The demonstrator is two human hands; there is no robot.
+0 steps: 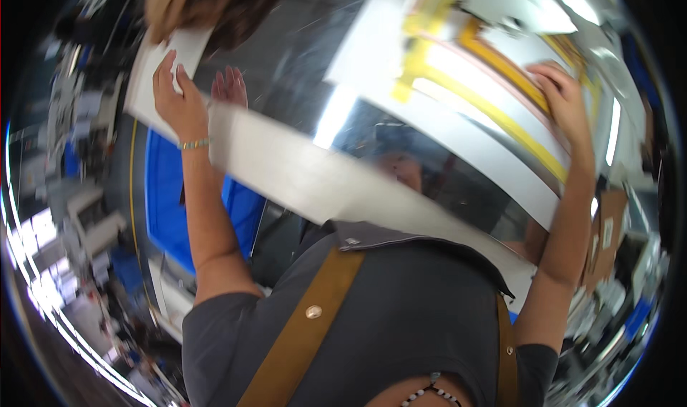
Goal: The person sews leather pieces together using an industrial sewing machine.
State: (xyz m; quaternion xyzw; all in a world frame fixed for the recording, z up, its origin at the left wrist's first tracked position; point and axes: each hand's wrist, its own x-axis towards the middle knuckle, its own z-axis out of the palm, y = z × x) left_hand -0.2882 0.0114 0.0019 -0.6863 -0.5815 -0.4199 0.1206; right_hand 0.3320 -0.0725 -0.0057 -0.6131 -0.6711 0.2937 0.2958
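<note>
My left hand is raised over the left end of a white table edge, its fingers apart and holding nothing. A dark, mirror-like sheet lies beside it and reflects the hand. At the right, my right hand has its fingers bent over the side of a flat frame with an orange bar. Yellow strips run along the pale panel of the frame. Motion smears this area, so the exact grip is hard to see.
A blue bin stands below the table beside my left forearm. Brown hair comes in at the top left. Brown cardboard is past my right arm. A yellow floor line runs along the left, with cluttered work areas beyond.
</note>
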